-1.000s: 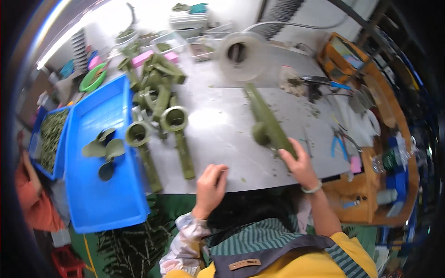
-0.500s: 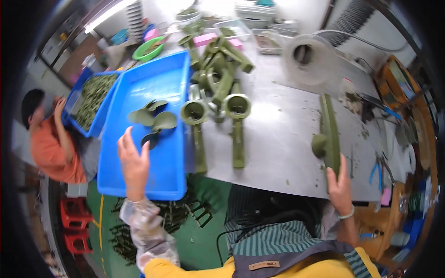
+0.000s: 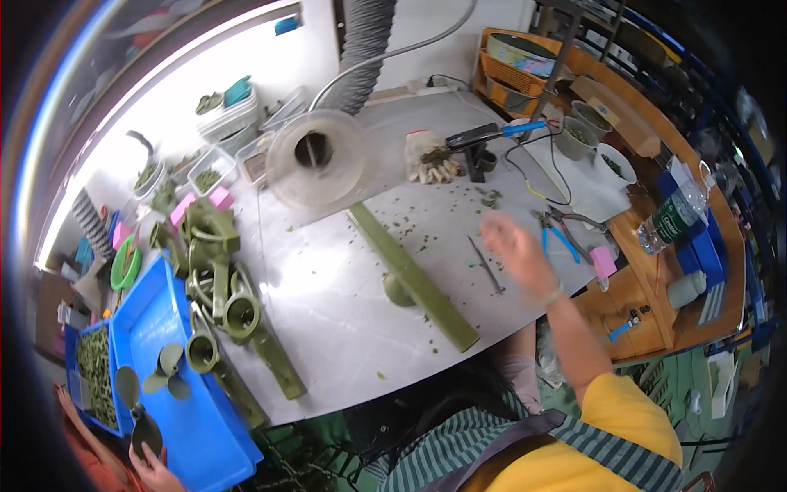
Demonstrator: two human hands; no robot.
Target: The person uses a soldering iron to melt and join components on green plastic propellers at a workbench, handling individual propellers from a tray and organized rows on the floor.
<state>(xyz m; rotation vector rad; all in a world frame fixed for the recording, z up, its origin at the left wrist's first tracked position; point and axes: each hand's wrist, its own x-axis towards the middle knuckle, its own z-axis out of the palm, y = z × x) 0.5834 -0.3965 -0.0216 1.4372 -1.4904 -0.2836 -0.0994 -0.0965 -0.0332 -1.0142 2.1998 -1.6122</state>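
Note:
My right hand (image 3: 523, 256), smeared by motion, hovers over the table beside a thin dark pointed tool (image 3: 486, 264); its fingers look loosely spread and I see nothing in them. At the lower left, my left hand (image 3: 154, 473) pinches a blade of an olive-green propeller-shaped part (image 3: 146, 430). A similar green propeller part (image 3: 170, 375) is in the blue tray (image 3: 176, 435). A long green bar-shaped piece (image 3: 406, 266) with a rounded flap at its side lies across the table, touched by neither hand.
Several green ring-ended parts (image 3: 240, 316) are piled beside the tray. Pliers (image 3: 566, 234), a pink block (image 3: 602, 261), a glove (image 3: 429, 156) and a blue-handled hot tool (image 3: 492, 133) lie to the right. A clear round hood (image 3: 316, 156) stands behind. A person in orange (image 3: 90, 451) is at left.
The view has swung to the right. My right hand has let go of the green bar and moved right of it. My left hand has taken hold of a propeller part.

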